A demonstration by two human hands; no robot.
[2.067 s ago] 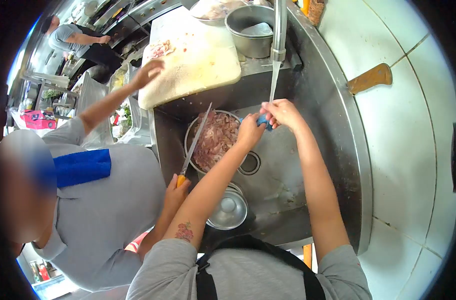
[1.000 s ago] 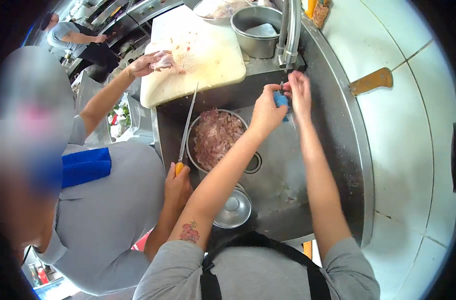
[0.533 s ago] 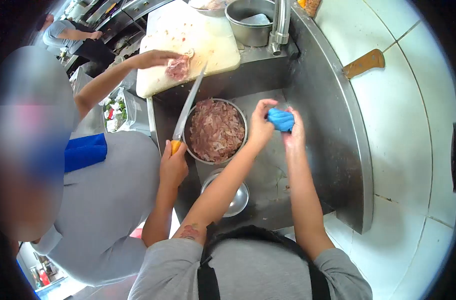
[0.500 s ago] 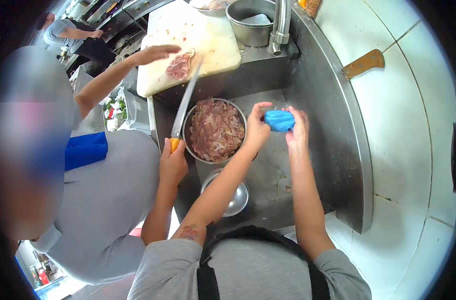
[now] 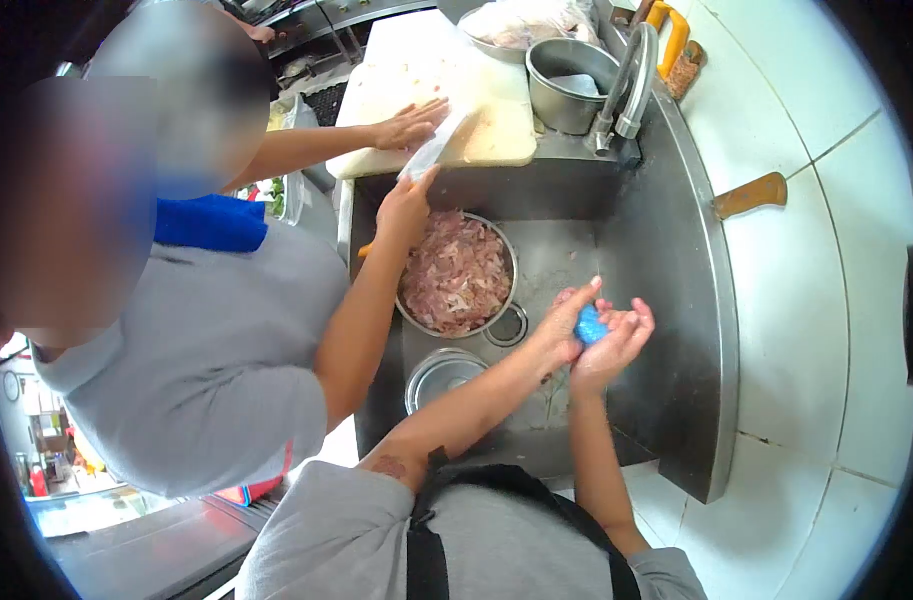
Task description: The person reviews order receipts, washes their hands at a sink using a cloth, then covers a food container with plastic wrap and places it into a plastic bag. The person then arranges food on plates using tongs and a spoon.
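Over the metal sink [image 5: 626,420], my left hand [image 5: 561,330] and my right hand [image 5: 616,350] press a blue wad [image 5: 590,325] between them. The wad is mostly hidden by the palms and looks like cloth or a scrubber. To the left of my hands a round metal pot [image 5: 517,290] full of cut raw meat [image 5: 456,275] rests in the sink. My left forearm passes above a smaller metal bowl [image 5: 441,375] near the sink's front.
At left, a co-worker [image 5: 206,350] holds a knife [image 5: 434,145] over a white cutting board [image 5: 506,130], one hand flat there. A faucet [image 5: 636,85], a metal pot [image 5: 566,105] and a bowl of raw meat [image 5: 526,28] stand behind. A wooden handle [image 5: 751,195] juts beside the rim.
My hands have come away from the faucet, lower over the sink, and now squeeze the blue wad. Water no longer runs. The co-worker has leaned in and brought the knife onto the board.
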